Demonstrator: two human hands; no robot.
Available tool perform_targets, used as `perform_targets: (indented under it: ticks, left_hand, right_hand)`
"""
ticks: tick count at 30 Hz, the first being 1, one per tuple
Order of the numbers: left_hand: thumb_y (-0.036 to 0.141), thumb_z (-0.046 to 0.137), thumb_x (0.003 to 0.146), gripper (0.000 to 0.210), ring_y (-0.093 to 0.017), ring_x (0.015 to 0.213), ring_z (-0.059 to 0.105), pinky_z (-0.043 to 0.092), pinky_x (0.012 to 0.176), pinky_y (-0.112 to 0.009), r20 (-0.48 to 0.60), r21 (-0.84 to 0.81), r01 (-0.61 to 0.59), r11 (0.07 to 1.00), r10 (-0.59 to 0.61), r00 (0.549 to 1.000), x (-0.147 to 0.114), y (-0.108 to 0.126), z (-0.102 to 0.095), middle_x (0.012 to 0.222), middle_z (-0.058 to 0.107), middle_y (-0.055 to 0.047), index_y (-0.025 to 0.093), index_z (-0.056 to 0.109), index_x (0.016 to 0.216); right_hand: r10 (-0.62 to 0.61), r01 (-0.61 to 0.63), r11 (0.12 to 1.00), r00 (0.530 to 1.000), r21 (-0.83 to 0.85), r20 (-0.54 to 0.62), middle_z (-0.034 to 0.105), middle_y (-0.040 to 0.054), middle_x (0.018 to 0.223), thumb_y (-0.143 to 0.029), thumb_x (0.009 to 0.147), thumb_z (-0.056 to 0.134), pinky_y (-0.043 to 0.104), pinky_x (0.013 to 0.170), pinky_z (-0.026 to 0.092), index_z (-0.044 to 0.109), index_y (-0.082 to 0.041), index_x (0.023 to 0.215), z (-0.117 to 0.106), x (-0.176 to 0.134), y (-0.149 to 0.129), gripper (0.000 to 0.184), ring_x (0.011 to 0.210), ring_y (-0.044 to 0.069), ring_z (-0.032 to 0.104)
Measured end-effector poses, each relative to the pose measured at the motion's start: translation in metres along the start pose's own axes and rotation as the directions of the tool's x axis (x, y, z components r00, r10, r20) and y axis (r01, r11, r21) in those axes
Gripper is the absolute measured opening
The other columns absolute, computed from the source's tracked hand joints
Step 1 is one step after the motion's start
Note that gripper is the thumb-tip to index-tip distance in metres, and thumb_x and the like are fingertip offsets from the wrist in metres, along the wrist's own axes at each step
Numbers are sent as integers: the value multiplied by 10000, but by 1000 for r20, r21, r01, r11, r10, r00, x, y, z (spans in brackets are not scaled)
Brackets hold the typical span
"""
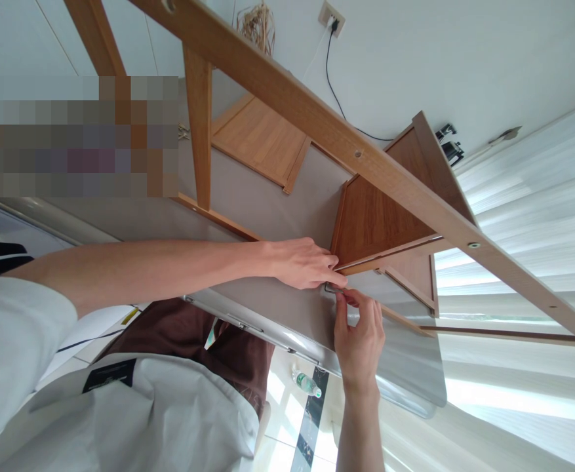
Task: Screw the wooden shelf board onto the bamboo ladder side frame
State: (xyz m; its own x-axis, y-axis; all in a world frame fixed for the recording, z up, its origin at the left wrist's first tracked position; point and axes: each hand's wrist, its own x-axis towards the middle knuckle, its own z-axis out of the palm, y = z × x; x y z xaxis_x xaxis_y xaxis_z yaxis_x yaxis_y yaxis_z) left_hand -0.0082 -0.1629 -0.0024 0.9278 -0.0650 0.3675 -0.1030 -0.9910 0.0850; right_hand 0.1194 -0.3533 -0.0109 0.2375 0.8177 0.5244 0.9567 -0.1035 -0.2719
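A thin bent metal hex key (335, 289) is pinched between the thumb and fingers of my right hand (360, 328), low against the lower rail of a wooden frame (223, 221). My left hand (303, 263) reaches in from the left, its fingers closed around the rail at the corner of an upright brown wooden panel (380, 219). One of its fingertips lies right beside the hex key. The screw or hole at the key's tip is hidden by my fingers.
The frame's long upper bar (356, 152) slants above my hands. On the grey table (267, 170) lies a flat wooden panel (262, 137). A black cable (334, 85) hangs from a wall socket. White curtains (528, 262) are at right, and a plastic bottle (307, 383) lies on the floor.
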Motion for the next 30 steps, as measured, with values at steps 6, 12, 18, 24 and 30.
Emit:
perform_targets:
  ticks: [6,12,18,24,30]
  left_hand:
    - [221,548,916,117,-181,687,621,255,505,-296,-34,10,-42,999,43,999,2,-5,-5,765,691,-22,264,652,947]
    - [334,606,894,221,-208,834,662,315,538,-312,-6,-4,-6,1000,6,1000,3,-6,-7,799,714,-52,196,635,724]
    - [443,665,835,290,-208,803,683,374,589,-309,46,-134,252,958,-248,968,2,-5,-9,947,722,-17,209,573,979]
    - [423,611,857,343,-206,756,705,436,624,-315,204,-246,385,889,-341,918,6,-5,-12,887,731,37,228,493,1114]
    - [372,636,817,294,-208,825,710,487,683,-306,227,-212,396,893,-349,909,9,-3,-16,964,730,9,236,501,1039]
  right_hand:
    - [59,-59,998,998,15,-1,620,46,928,-276,1004,556,360,818,469,575,-218,1012,3,-3,4,62,864,208,569]
    - [107,-110,992,993,55,51,610,61,970,-312,991,560,376,839,477,624,-225,904,6,-3,6,139,916,221,578]
    - [94,-105,988,991,117,94,618,67,1021,-298,978,585,409,920,476,678,-224,1059,5,-1,2,144,982,225,574]
    - [92,-115,974,988,197,125,617,53,982,-272,1016,517,401,868,481,673,-244,979,8,-3,8,163,946,224,568]
    - [121,-154,950,984,271,133,616,46,989,-254,1047,444,392,860,462,586,-235,960,13,-6,10,168,937,221,559]
